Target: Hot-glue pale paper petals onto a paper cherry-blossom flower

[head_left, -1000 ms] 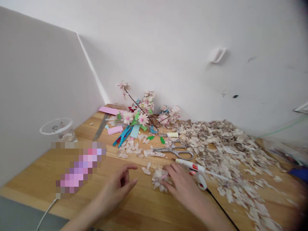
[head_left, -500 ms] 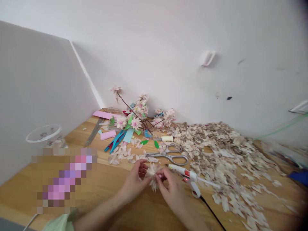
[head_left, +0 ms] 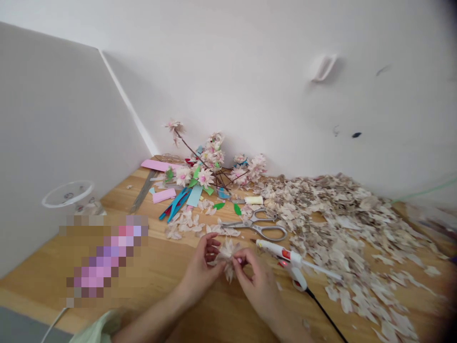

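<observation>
A pale pink handmade flower is held up just above the wooden table. My left hand grips it from the left with curled fingers. My right hand pinches it from the right, thumb and forefinger on its pink centre. A white glue gun with a red light lies just right of my right hand, its black cord running toward me. Silver scissors lie beyond the flower.
A big heap of dried pale petals covers the table's right half. Finished flowers on twigs, coloured paper strips and green leaves sit at the back by the wall. A clear cup stands at left. White partition walls enclose the table.
A second ago the flower lay on the table with my hands beside it. Both hands have since closed on it and lifted it; they now hold it almost still.
</observation>
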### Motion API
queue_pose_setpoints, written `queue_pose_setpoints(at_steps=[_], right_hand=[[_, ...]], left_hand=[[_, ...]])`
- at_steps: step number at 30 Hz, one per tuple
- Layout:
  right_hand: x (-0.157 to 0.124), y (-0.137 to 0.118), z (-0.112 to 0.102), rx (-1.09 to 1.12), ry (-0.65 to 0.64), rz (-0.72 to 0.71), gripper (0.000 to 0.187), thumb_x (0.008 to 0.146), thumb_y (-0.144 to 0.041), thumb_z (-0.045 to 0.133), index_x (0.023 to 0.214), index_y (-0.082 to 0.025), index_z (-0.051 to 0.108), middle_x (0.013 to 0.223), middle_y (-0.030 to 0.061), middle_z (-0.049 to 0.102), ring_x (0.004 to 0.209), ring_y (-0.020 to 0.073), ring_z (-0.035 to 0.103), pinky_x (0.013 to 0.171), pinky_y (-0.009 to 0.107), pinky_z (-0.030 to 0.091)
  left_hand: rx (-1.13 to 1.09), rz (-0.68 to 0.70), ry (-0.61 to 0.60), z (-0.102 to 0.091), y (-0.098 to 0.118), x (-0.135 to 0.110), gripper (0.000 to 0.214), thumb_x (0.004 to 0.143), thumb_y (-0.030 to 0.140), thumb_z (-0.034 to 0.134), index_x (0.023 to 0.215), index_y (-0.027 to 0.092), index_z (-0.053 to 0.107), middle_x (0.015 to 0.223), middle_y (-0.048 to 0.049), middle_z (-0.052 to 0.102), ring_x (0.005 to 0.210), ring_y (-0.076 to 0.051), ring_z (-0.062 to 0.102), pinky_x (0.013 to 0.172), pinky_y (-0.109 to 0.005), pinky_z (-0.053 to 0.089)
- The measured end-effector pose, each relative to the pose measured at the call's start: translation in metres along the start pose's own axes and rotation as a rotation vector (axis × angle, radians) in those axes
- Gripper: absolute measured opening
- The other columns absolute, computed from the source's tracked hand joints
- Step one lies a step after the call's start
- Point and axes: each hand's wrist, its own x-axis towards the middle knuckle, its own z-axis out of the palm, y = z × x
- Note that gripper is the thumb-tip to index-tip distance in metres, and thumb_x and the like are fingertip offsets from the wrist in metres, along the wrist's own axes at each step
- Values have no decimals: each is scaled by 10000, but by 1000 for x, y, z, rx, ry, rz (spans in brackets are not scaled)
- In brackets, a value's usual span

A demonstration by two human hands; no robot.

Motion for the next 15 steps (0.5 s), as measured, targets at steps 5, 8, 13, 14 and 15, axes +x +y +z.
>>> queue_pose_setpoints(at_steps=[5, 8, 13, 14, 15], right_hand=[[-3, 5, -4, -57, 81, 7, 133, 895, -259, 491, 793, -216, 566, 664, 2, 638, 580, 153, 631, 523, 237, 503], [-6, 9, -7, -67, 98, 27, 138, 896, -283, 495, 807, -216, 576, 695, 15, 662, 618, 164, 654, 526, 240, 515], [-8, 12, -5, -103, 137, 27, 138, 890, -318, 510, 828, -219, 584, 708, 14, 673, 627, 166, 661, 565, 257, 529], [-8, 12, -4, -110, 136, 23, 141, 890, -321, 511, 827, -219, 587, 714, 17, 675, 629, 166, 661, 559, 255, 527], [-8, 12, -3, -118, 136, 18, 145, 889, -324, 512, 827, -219, 589, 720, 20, 677, 633, 167, 661, 556, 255, 527]], left_hand=[[487, 368, 247, -71, -4, -45, 486, 796, 196, 543, 1252, 245, 383, 1139, -85, 556, 993, -197, 591, 909, -417, 478], [814, 498, 532, -139, -6, -80, 450, 747, 219, 596, 1176, 219, 460, 965, -62, 617, 965, -246, 599, 917, -460, 465], [1171, 335, 713, -217, -16, -118, 397, 696, 345, 556, 1049, 165, 525, 916, -120, 654, 1049, -391, 570, 913, -579, 442], [1216, 290, 716, -224, -19, -121, 377, 711, 344, 530, 1038, 156, 529, 960, -140, 647, 1131, -412, 520, 946, -591, 421], [1250, 258, 708, -228, -23, -123, 367, 728, 345, 508, 1037, 149, 530, 1009, -156, 636, 1189, -419, 475, 979, -596, 398]])
